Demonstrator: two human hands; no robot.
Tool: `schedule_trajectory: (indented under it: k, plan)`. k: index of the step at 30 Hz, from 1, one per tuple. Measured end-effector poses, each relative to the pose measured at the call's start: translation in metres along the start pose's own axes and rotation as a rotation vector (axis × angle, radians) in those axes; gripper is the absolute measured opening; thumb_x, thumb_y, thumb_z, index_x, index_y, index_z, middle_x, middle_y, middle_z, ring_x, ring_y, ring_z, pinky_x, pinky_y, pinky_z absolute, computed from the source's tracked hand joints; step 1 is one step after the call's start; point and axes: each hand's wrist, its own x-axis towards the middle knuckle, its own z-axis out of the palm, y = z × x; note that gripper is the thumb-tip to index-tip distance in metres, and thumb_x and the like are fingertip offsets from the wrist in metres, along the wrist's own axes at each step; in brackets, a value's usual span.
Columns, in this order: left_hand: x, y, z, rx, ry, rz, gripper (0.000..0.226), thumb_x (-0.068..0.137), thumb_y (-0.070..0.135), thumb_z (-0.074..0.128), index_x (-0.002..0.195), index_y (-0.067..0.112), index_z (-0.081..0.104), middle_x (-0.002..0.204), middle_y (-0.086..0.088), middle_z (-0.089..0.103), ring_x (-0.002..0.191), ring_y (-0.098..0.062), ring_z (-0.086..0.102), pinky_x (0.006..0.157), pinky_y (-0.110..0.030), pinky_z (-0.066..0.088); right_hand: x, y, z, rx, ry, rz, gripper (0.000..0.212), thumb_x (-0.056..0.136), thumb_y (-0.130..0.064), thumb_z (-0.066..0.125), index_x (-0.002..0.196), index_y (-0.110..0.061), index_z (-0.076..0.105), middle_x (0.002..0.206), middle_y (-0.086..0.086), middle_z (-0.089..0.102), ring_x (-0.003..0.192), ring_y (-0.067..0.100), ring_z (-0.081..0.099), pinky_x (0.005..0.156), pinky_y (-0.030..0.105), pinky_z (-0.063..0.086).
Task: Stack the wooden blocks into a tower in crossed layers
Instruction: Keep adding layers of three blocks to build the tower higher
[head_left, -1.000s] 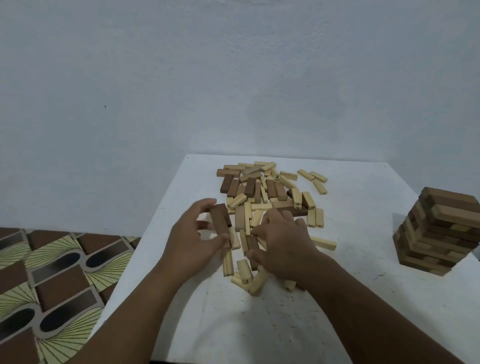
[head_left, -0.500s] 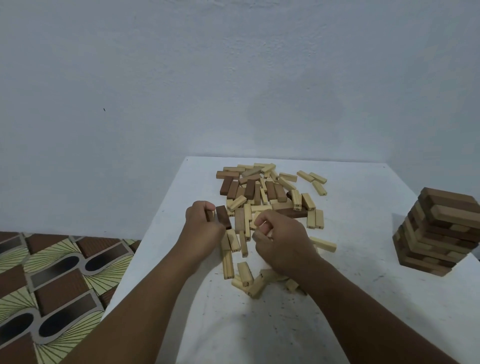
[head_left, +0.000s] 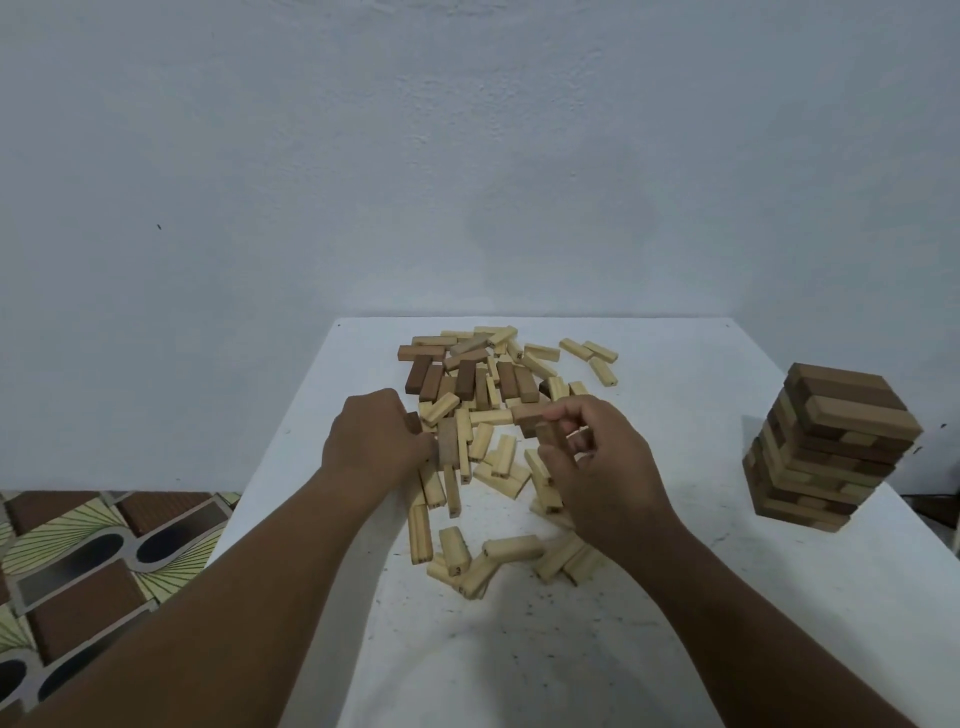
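Observation:
A heap of loose wooden blocks (head_left: 488, 384), pale and dark brown, lies scattered over the middle of the white table (head_left: 675, 597). At the right edge stands a tower (head_left: 826, 447) of several crossed layers, slightly twisted. My left hand (head_left: 371, 439) is closed at the heap's left side with a dark block's end (head_left: 414, 422) showing past the knuckles. My right hand (head_left: 597, 467) is raised over the heap's near part and pinches a dark brown block (head_left: 550, 435) between thumb and fingers.
A plain pale wall rises right behind the table. To the left, below the table's edge, lies a patterned floor (head_left: 88, 561) in brown and green. A few pale blocks (head_left: 511, 548) lie near me between my forearms.
My right hand has risen from the heap to the right with a dark block pinched in it. My left hand has closed into a fist and shifted slightly left.

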Motion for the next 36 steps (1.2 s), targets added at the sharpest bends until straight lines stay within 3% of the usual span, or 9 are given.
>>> schedule_trajectory:
  k: [8, 11, 13, 16, 19, 28, 31, 33, 36]
  plan:
    - [0.002, 0.002, -0.011, -0.053, 0.015, -0.014, 0.043, 0.068, 0.033, 0.078, 0.091, 0.016, 0.046, 0.084, -0.004, 0.061, 0.07, -0.017, 0.057, 0.054, -0.027, 0.041, -0.008, 0.007, -0.028, 0.004, 0.057, 0.031, 0.028, 0.087, -0.013, 0.067, 0.1, -0.035, 0.058, 0.094, -0.008, 0.059, 0.077, 0.006, 0.06, 0.06, 0.014, 0.05]
    - [-0.01, 0.009, -0.022, -0.101, 0.057, -0.005, 0.043, 0.069, 0.034, 0.077, 0.095, 0.018, 0.048, 0.08, -0.001, 0.062, 0.07, -0.019, 0.062, 0.058, -0.03, 0.048, -0.015, 0.014, -0.042, 0.012, 0.09, 0.073, 0.026, 0.087, -0.015, 0.069, 0.1, -0.035, 0.058, 0.093, -0.009, 0.062, 0.076, 0.008, 0.063, 0.059, 0.017, 0.053]
    - [-0.025, 0.023, -0.027, -0.215, 0.083, 0.013, 0.037, 0.068, 0.032, 0.078, 0.092, 0.022, 0.052, 0.076, 0.002, 0.063, 0.067, -0.017, 0.064, 0.061, -0.032, 0.051, -0.023, 0.018, -0.05, 0.044, 0.134, 0.097, 0.022, 0.087, -0.017, 0.07, 0.097, -0.034, 0.06, 0.089, -0.01, 0.062, 0.074, 0.011, 0.062, 0.06, 0.019, 0.054]
    - [-0.059, 0.056, -0.022, -0.394, 0.021, 0.085, 0.022, 0.068, 0.026, 0.079, 0.083, 0.026, 0.062, 0.068, 0.005, 0.063, 0.056, -0.009, 0.056, 0.049, -0.022, 0.045, -0.036, 0.023, -0.061, 0.094, 0.19, 0.148, 0.014, 0.086, -0.021, 0.072, 0.096, -0.029, 0.064, 0.085, -0.008, 0.064, 0.071, 0.014, 0.063, 0.057, 0.024, 0.057]
    - [-0.094, 0.086, 0.001, -0.404, -0.036, 0.216, 0.013, 0.066, 0.027, 0.079, 0.073, 0.027, 0.068, 0.066, 0.007, 0.065, 0.058, -0.008, 0.056, 0.048, -0.025, 0.045, -0.047, 0.029, -0.077, 0.076, 0.206, 0.165, 0.013, 0.085, -0.023, 0.074, 0.095, -0.026, 0.067, 0.083, -0.005, 0.066, 0.072, 0.017, 0.065, 0.054, 0.025, 0.058]
    - [-0.155, 0.124, 0.071, -0.314, -0.169, 0.397, 0.015, 0.066, 0.04, 0.069, 0.067, 0.027, 0.062, 0.055, 0.005, 0.057, 0.055, -0.008, 0.054, 0.052, -0.03, 0.046, -0.087, 0.061, -0.114, -0.214, 0.259, 0.245, 0.022, 0.08, -0.032, 0.077, 0.099, -0.026, 0.069, 0.084, -0.017, 0.066, 0.072, -0.002, 0.059, 0.062, 0.003, 0.042]
    - [-0.162, 0.123, 0.079, -0.186, -0.169, 0.454, 0.021, 0.076, 0.049, 0.069, 0.073, 0.029, 0.063, 0.063, 0.009, 0.06, 0.063, -0.005, 0.056, 0.056, -0.026, 0.046, -0.09, 0.068, -0.111, -0.303, 0.252, 0.194, 0.03, 0.08, -0.031, 0.078, 0.107, -0.022, 0.07, 0.093, -0.012, 0.068, 0.073, -0.003, 0.059, 0.066, 0.001, 0.04]
    - [-0.163, 0.122, 0.076, -0.203, -0.178, 0.467, 0.021, 0.084, 0.052, 0.066, 0.081, 0.031, 0.066, 0.067, 0.011, 0.063, 0.066, -0.004, 0.058, 0.058, -0.025, 0.048, -0.09, 0.072, -0.107, -0.373, 0.236, 0.138, 0.037, 0.078, -0.029, 0.08, 0.113, -0.018, 0.07, 0.105, -0.005, 0.07, 0.08, 0.002, 0.061, 0.078, 0.003, 0.039]
    - [-0.165, 0.12, 0.07, -0.317, -0.184, 0.44, 0.005, 0.093, 0.037, 0.059, 0.096, 0.034, 0.063, 0.064, 0.007, 0.061, 0.061, -0.005, 0.056, 0.054, -0.026, 0.044, -0.089, 0.073, -0.103, -0.411, 0.203, 0.105, 0.036, 0.078, -0.029, 0.08, 0.11, -0.018, 0.071, 0.107, -0.004, 0.07, 0.083, 0.007, 0.061, 0.082, 0.012, 0.044]
